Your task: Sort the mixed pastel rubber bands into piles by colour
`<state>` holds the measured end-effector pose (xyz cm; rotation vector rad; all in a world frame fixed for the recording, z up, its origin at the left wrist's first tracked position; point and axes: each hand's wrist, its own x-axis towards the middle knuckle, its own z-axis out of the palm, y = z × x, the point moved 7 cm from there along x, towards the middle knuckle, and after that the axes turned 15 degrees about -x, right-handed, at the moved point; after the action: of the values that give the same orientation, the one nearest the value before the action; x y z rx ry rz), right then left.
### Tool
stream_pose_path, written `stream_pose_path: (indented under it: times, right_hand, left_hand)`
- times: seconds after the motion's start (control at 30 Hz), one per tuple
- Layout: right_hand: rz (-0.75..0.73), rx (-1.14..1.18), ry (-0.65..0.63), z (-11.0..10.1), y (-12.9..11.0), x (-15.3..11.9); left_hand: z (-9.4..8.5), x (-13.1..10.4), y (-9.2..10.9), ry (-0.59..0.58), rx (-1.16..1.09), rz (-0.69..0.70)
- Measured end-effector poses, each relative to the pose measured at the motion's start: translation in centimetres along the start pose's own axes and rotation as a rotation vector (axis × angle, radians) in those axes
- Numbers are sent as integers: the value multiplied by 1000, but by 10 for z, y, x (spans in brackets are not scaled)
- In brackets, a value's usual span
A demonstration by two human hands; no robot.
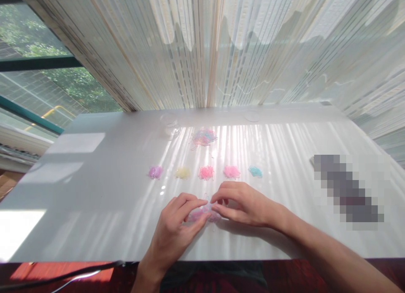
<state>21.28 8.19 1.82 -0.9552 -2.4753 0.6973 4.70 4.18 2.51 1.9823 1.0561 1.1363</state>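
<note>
A loose heap of small coloured rubber bands [205,213], mostly pink and lilac, lies near the front of the white table. My left hand [182,219] reaches it from the left, thumb and forefinger bent in on the bands. From the right, my right hand [242,202] pinches at the same heap, its fingertips almost meeting the left ones. Which single bands are held is too small to make out. Beyond my hands is a row of sorted piles: purple bands [155,172], yellow bands [182,172], red-pink bands [206,172], pink bands [232,171] and blue bands [255,171].
A larger mixed pile of bands [204,137] lies behind the row. Left of it stands a clear container [170,126], and a clear round lid [252,116] lies farther right. A blurred-out dark object [346,187] rests at the right. Striped curtains [205,48] hang behind the table.
</note>
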Motion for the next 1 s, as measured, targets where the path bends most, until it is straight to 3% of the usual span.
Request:
stream_pose_path:
  times: [0.23, 0.63, 1.0]
  right_hand:
    - [91, 176, -11, 4, 1, 0]
    - [94, 130, 63, -1, 3, 2]
    - [113, 169, 90, 2, 3, 6]
  left_hand:
    - [6, 4, 0, -23, -67, 0]
    - [8, -2, -27, 92, -221, -253]
    - [14, -7, -29, 47, -171, -177]
